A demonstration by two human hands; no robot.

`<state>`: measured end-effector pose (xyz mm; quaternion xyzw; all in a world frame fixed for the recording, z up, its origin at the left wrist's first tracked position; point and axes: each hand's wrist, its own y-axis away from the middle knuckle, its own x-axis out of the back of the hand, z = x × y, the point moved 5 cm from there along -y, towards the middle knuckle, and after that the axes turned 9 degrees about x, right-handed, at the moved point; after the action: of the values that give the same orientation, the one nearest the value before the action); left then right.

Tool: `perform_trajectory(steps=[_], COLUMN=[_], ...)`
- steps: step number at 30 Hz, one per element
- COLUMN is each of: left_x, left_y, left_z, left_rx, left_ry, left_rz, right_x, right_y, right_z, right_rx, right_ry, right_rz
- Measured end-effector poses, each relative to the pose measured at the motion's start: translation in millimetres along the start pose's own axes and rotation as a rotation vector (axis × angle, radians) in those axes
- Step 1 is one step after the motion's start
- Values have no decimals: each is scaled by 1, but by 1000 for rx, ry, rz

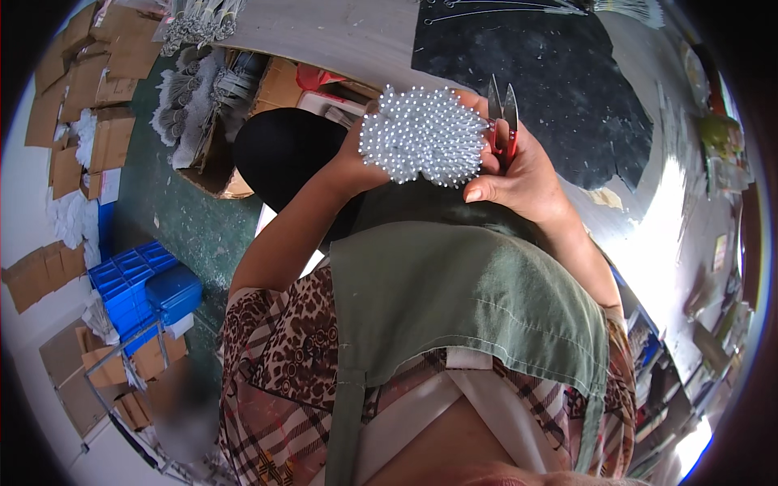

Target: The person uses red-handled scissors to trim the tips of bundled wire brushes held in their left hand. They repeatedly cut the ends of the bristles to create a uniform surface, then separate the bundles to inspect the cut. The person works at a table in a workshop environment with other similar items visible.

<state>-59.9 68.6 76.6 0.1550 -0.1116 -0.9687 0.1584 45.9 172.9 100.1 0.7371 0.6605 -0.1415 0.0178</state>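
Note:
In front of my apron sits a dense round bundle of bead-tipped stems (421, 136), its many pearly white tips facing me. My left hand (358, 164) is closed around its left side; most of those fingers are hidden behind the bundle. On the other side, my right hand (531, 182) holds red-handled scissors (506, 134) in its palm. Their blades are parted and point away from me, beside the bundle. Fingertips of the right hand also touch the bundle's right edge, and its thumb points left below it.
A dark mat (559, 89) lies on the grey worktable ahead right, with long thin wires (515, 11) at its far edge. Left stands a cardboard box (231, 182) beside grey-white fuzzy bundles (182, 105). Blue crates (134, 283) and cartons (113, 146) line the left floor.

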Motion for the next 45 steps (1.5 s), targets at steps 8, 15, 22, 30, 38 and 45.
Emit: perform_trajectory(steps=[8, 15, 22, 30, 38, 45], left_x=[8, 13, 5, 26, 25, 11], left_y=[1, 0, 2, 22, 22, 25], left_z=[-7, -18, -8, -26, -24, -7], left_rx=[-38, -51, -73, -115, -120, -124], left_ry=[-210, 3, 53, -410, -363, -489], left_rz=[34, 20, 61, 356, 417, 484], right_x=[-5, -7, -5, 6, 6, 17], right_y=[2, 2, 2, 6, 6, -6], right_z=[7, 8, 10, 15, 10, 0], right_rx=[32, -51, -84, -75, -2, 73], right_ry=[70, 93, 43, -33, -22, 136], right_rz=[-7, -25, 45, 112, 96, 197])
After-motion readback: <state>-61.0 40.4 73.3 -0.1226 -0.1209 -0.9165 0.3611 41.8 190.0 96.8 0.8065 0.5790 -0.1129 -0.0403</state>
